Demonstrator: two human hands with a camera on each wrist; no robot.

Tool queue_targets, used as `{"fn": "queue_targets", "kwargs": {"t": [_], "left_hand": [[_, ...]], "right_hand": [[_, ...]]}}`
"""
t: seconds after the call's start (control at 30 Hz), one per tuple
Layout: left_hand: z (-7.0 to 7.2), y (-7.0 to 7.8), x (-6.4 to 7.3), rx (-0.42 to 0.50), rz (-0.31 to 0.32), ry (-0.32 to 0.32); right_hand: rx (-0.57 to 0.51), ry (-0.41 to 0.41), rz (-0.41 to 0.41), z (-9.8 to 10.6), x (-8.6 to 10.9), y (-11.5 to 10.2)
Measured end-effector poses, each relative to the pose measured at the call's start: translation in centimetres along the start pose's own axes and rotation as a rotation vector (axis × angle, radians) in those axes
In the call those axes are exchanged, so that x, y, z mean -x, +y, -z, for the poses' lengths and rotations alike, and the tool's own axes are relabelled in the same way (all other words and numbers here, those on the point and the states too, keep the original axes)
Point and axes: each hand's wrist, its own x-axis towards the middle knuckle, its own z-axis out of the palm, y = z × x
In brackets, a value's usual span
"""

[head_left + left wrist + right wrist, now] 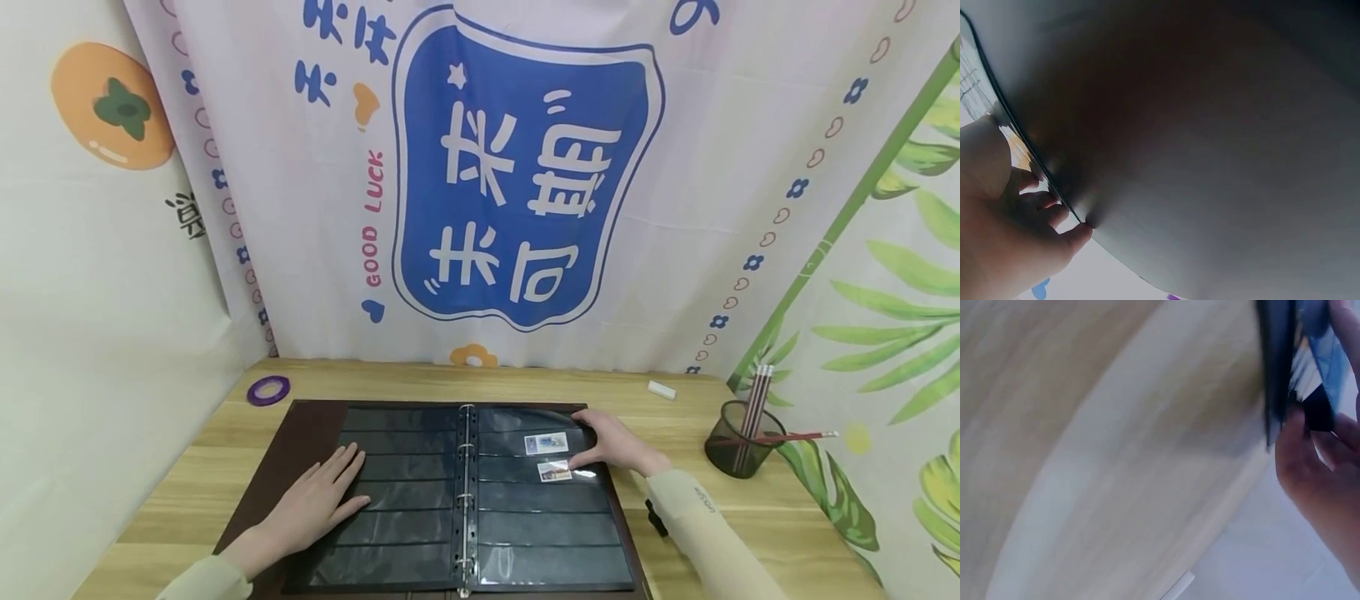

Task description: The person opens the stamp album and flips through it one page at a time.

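Observation:
A brown stamp album (262, 475) lies spread out on the table, its black pocket pages held by metal rings (466, 500). Two postage stamps, an upper one (546, 443) and a lower one (555, 472), sit on the right page (547, 525). My left hand (311, 504) rests flat on the left page (405, 492), fingers extended. At the right page's upper outer edge is my right hand (618, 442), thumb and fingers spread, the thumb beside the lower stamp. In the right wrist view, its fingers (1294, 444) are partly cut off and what they touch is unclear.
A purple tape roll (268, 390) lies at the back left and a white eraser (662, 390) at the back right. A black mesh cup (731, 450) with several pencils stands at right. Below the right forearm is a small black object (656, 518). Printed cloth hangs behind.

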Motion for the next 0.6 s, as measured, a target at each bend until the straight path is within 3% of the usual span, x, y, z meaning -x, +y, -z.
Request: {"fn": "queue_targets", "kwargs": {"t": [0.13, 0.27, 0.47, 0.6], "left_hand": [[0.1, 0.1, 0.0, 0.008, -0.001, -0.006], [0.0, 0.1, 0.0, 0.009, 0.000, -0.005], [-0.1, -0.1, 0.0, 0.006, -0.001, 0.002], [-0.1, -0.1, 0.0, 0.009, -0.005, 0.004]], "right_hand": [[-0.005, -0.026, -0.008, 0.4, 0.1, -0.4], [-0.025, 0.008, -0.030, 0.8, 0.2, -0.8], [-0.183, 0.105, -0.149, 0.9, 0.5, -1.2], [-0.287, 0.114, -0.238, 1.3, 0.9, -1.4]]}}
